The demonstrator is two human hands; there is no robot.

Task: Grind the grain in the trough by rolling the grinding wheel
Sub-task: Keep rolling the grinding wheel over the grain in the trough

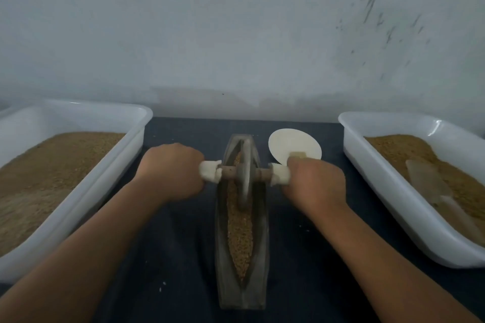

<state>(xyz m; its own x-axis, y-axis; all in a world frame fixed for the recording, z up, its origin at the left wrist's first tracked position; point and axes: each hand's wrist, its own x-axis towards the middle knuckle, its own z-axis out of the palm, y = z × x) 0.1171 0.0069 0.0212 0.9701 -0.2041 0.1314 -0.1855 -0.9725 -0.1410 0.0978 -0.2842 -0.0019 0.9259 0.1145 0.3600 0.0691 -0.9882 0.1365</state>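
A long grey boat-shaped trough (262,257) lies lengthwise on the dark table, pointing away from me. Brown grain (239,238) fills its groove. The grey grinding wheel (246,173) stands upright in the far half of the groove, on a wooden axle with white-wrapped ends. My left hand (172,172) grips the left handle (210,170). On the other side, my right hand (315,186) grips the right handle (280,174). Both fists are level with the wheel.
A white tub (78,204) of ground brown meal sits at the left. A second white tub (409,207) at the right holds grain and a clear scoop (430,181). A white round disc (294,145) lies beyond my right hand. A pale wall stands close behind.
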